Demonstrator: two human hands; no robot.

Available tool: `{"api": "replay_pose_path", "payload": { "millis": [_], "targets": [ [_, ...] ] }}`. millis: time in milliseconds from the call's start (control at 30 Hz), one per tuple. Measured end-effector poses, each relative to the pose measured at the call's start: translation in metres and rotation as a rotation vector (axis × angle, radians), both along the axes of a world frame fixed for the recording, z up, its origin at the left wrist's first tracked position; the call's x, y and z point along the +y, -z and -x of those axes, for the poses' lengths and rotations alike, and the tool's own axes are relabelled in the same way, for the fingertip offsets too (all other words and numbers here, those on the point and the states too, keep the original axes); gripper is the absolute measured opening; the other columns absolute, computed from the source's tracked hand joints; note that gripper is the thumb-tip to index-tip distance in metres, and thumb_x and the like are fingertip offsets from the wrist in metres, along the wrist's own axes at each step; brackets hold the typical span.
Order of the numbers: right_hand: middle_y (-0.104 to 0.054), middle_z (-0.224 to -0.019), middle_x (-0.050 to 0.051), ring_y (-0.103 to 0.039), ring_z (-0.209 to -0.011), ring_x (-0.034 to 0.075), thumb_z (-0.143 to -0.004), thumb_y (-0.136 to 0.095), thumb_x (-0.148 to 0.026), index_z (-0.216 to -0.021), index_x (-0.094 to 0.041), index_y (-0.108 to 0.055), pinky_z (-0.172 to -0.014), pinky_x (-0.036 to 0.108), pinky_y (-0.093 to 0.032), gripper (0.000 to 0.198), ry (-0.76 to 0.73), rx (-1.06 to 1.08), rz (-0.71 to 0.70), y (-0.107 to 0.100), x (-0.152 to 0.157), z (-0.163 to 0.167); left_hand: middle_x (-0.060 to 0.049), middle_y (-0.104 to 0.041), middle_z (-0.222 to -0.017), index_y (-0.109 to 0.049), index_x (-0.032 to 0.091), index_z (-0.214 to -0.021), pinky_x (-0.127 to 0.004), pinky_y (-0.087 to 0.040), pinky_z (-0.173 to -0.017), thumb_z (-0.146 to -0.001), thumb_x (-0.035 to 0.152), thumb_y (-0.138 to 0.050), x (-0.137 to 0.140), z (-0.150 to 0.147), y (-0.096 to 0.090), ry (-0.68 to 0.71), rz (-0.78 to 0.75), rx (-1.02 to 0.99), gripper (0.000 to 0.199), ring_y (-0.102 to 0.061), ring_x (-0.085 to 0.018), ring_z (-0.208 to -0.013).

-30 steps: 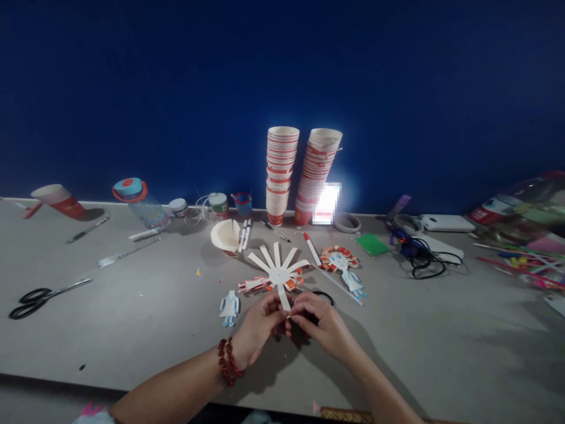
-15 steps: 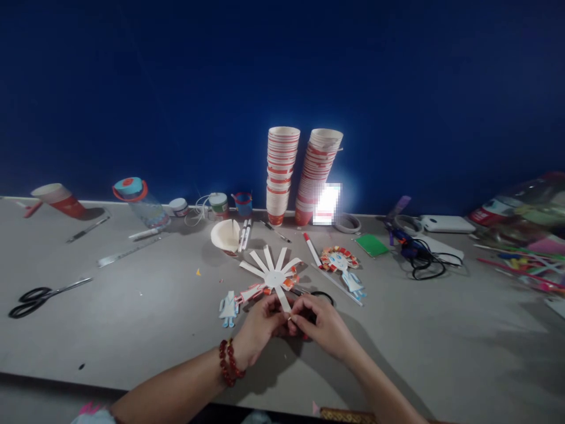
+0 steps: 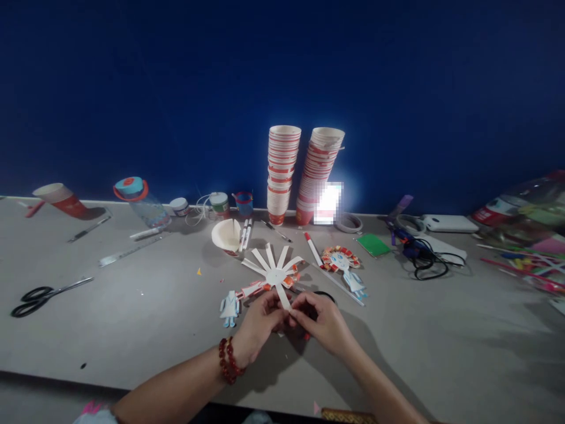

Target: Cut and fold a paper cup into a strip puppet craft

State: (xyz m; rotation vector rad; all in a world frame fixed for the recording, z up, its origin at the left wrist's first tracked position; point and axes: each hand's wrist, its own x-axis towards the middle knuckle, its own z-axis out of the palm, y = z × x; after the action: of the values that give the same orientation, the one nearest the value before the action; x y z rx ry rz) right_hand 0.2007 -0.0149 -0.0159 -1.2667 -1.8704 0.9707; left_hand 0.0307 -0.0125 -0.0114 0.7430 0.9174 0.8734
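One rayed paper piece (image 3: 276,277), white, with a round centre and narrow strips fanned about it; it was held off its near side by one long strip (image 3: 283,296), which ran toward the person; one left hand (image 3: 259,323), fingers curled, thumb closed against the outer end of that strip, on the near side of the rayed paper piece; one red bead bracelet (image 3: 227,360) at that wrist; one right hand (image 3: 324,323), thumb and forefinger pinched on the same end, remaining fingers bent

Changes noted: half a second earlier a small curled tip had shown between the fingertips; it was now covered, and the pinch sat slightly nearer the centre of the rayed paper piece, which suggested that the strip's end was being rolled or folded inward; against a second earlier the rayed paper piece had turned slightly; its other white strips looked mostly straight, so the shaping seemed hardly begun

Surroundings, all placed from the rayed paper piece: one red-edged figure (image 3: 253,289) at its lower left, attachment uncertain; one headless blue-edged figure (image 3: 229,307) beyond that; one frilled paper doll (image 3: 352,282) to its right; two cup stacks (image 3: 279,197) behind it
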Motion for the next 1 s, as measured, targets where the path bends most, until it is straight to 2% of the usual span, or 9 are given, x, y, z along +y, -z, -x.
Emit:
{"api": "replay_pose_path", "payload": {
  "millis": [133,233,367,467,600,700,833,1000],
  "targets": [
    [-0.072,-0.090,0.005,-0.066,-0.086,0.021,-0.093,-0.057,-0.023,-0.092,-0.023,-0.066,-0.078,0.031,-0.047,0.010,-0.116,-0.088,-0.260,-0.002,0.001,-0.008,-0.002,-0.068,-0.069,-0.068,0.013,-0.088,-0.022,-0.047,-0.056,-0.060,0.027,-0.084,0.000,0.002,-0.009,0.029,0.093,-0.069,0.035,-0.060,-0.010,-0.054],
    [-0.071,-0.089,0.005,-0.065,-0.089,0.020,-0.095,-0.053,-0.022,-0.091,-0.023,-0.064,-0.080,0.030,-0.046,0.012,-0.197,-0.102,-0.319,-0.002,0.000,-0.011,-0.002,-0.068,-0.066,-0.069,0.013,-0.084,-0.021,-0.045,-0.053,-0.059,0.026,-0.084,0.000,0.002,-0.012,0.044,0.143,-0.086,0.032,-0.058,-0.009,-0.051],
    [-0.069,-0.089,0.006,-0.063,-0.087,0.021,-0.097,-0.049,-0.025,-0.091,-0.022,-0.062,-0.077,0.031,-0.046,0.015,-0.181,-0.179,-0.293,-0.003,-0.001,-0.010,-0.002,-0.067,-0.065,-0.069,0.013,-0.084,-0.021,-0.045,-0.054,-0.060,0.026,-0.083,0.001,0.004,-0.008,0.064,0.150,-0.076,0.031,-0.059,-0.010,-0.052],
    [-0.068,-0.087,0.006,-0.062,-0.085,0.022,-0.097,-0.049,-0.028,-0.088,-0.021,-0.060,-0.075,0.032,-0.046,0.016,-0.118,-0.208,-0.208,-0.006,0.000,-0.007,0.000,-0.064,-0.064,-0.067,0.014,-0.086,-0.021,-0.043,-0.052,-0.064,0.030,-0.081,0.003,0.005,-0.003,0.042,0.038,-0.017,0.030,-0.060,-0.011,-0.053],
    [-0.068,-0.081,0.004,-0.062,-0.076,0.020,-0.095,-0.050,-0.027,-0.083,-0.021,-0.057,-0.067,0.029,-0.047,0.015,-0.046,-0.105,-0.056,-0.005,0.000,0.001,0.000,-0.064,-0.064,-0.068,0.014,-0.095,-0.021,-0.043,-0.051,-0.070,0.034,-0.077,0.004,0.004,0.003,0.029,-0.095,0.050,0.034,-0.059,-0.011,-0.055],
    [-0.066,-0.074,0.001,-0.061,-0.069,0.018,-0.090,-0.051,-0.021,-0.078,-0.022,-0.054,-0.061,0.026,-0.046,0.012,0.032,-0.041,0.008,0.001,-0.001,0.007,0.000,-0.065,-0.066,-0.068,0.014,-0.093,-0.022,-0.045,-0.054,-0.066,0.033,-0.080,0.004,0.002,0.005,0.012,-0.078,0.041,0.035,-0.060,-0.011,-0.055],
    [-0.067,-0.079,0.003,-0.062,-0.073,0.019,-0.091,-0.053,-0.023,-0.083,-0.021,-0.059,-0.064,0.027,-0.047,0.010,0.061,-0.018,-0.077,0.006,-0.002,0.005,0.001,-0.064,-0.060,-0.067,0.013,-0.089,-0.021,-0.042,-0.050,-0.065,0.033,-0.079,0.005,0.002,0.003,0.017,-0.010,0.012,0.034,-0.057,-0.010,-0.049],
    [-0.069,-0.090,0.005,-0.063,-0.086,0.020,-0.097,-0.050,-0.027,-0.091,-0.023,-0.064,-0.078,0.030,-0.047,0.016,-0.180,-0.052,-0.204,-0.003,0.000,-0.007,0.002,-0.061,-0.057,-0.069,0.013,-0.083,-0.019,-0.038,-0.045,-0.064,0.037,-0.081,0.004,0.002,-0.002,0.052,0.041,-0.021,0.033,-0.053,-0.008,-0.045]
  ]
}}
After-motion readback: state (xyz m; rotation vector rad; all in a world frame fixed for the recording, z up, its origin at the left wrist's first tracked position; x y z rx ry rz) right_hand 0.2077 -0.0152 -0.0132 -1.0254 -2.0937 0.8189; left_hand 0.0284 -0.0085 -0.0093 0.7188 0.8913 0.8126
